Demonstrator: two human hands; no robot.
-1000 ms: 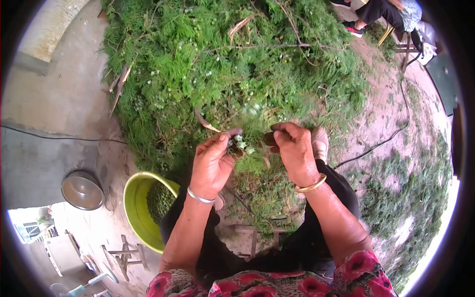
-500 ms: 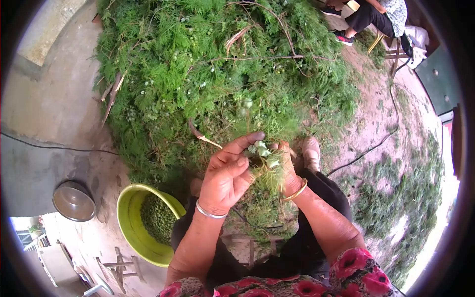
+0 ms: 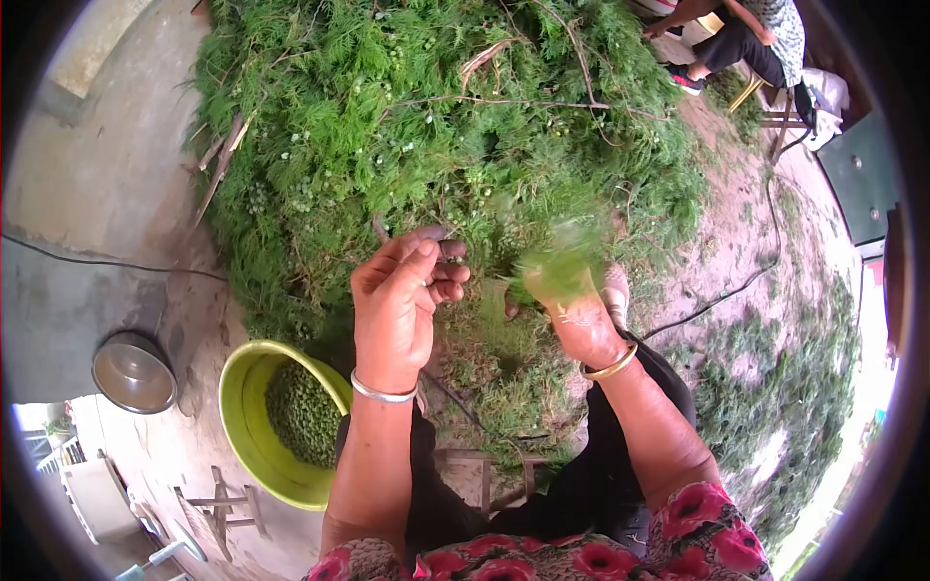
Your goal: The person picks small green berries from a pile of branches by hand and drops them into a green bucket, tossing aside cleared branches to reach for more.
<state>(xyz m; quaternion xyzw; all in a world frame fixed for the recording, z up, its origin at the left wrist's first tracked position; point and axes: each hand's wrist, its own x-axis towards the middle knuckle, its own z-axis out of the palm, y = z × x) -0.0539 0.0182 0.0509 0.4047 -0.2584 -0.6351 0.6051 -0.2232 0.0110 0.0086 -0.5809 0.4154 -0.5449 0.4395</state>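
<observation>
My left hand [image 3: 402, 300], with a silver bangle at its wrist, has its fingers curled towards the thumb; whether anything small is between them is too unclear to tell. To its right, my right hand [image 3: 572, 300], wearing a gold bangle, holds a green sprig [image 3: 572, 247], both smeared by motion. The two hands are apart. Beyond them spreads a large heap of green branches [image 3: 417, 145] with pale round cones. Left of my left forearm stands a yellow-green bucket [image 3: 237, 426], partly filled with small green cones [image 3: 305, 414].
A metal bowl [image 3: 136, 373] lies left of the bucket, near a wooden stool [image 3: 221, 511]. A black cable [image 3: 717, 302] crosses the ground at the right, beside scattered greenery [image 3: 765, 397]. Another person [image 3: 746, 48] sits at the upper right.
My hands have moved apart, the left one leftwards and the right one slightly rightwards with the sprig. The cone cluster seen between them earlier no longer shows there. The view has shifted slightly.
</observation>
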